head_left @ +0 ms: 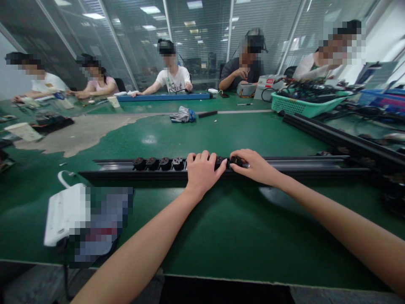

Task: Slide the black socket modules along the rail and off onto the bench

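Note:
A long black metal channel [316, 164] lies lengthwise across the table in front of me. Several round black socket modules [165, 164] sit in a row inside it, left of my hands. My left hand [202, 172] is closed over the channel, fingers bent over the far side and thumb pointing right beside another module, partly covered. Just to its right, my right hand [255, 165] pinches a black socket module [236, 160] between thumb and fingers, at the channel's opening. Whether this module is fully seated in the channel is hidden by the fingers.
Nearer left are a white box-shaped device [65, 215] with a cable and a blurred packet [104, 223]. A green basket [310, 103] of cables and more black rails [335, 131] lie right. A crumpled cloth [182, 114] lies beyond; several people sit across the table.

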Demonstrator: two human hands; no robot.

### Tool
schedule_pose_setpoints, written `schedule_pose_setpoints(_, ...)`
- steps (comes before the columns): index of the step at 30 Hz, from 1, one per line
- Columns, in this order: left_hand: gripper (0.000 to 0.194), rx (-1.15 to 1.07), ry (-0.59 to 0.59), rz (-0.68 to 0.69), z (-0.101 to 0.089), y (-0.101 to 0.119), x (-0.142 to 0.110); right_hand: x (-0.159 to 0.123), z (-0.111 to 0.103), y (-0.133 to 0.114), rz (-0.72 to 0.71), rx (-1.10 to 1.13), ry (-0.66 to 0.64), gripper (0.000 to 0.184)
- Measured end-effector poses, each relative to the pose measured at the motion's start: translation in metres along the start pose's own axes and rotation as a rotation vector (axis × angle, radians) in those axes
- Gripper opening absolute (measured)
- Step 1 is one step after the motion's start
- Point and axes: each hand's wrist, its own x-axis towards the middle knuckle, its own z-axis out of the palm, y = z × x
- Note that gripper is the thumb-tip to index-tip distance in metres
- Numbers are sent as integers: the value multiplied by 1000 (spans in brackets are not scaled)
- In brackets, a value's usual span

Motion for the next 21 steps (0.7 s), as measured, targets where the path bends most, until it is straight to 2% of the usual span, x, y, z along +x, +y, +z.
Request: schedule_pose_setpoints(21,50,10,12,1,3,-1,0,0,-1,-5,1,-28,5,24)
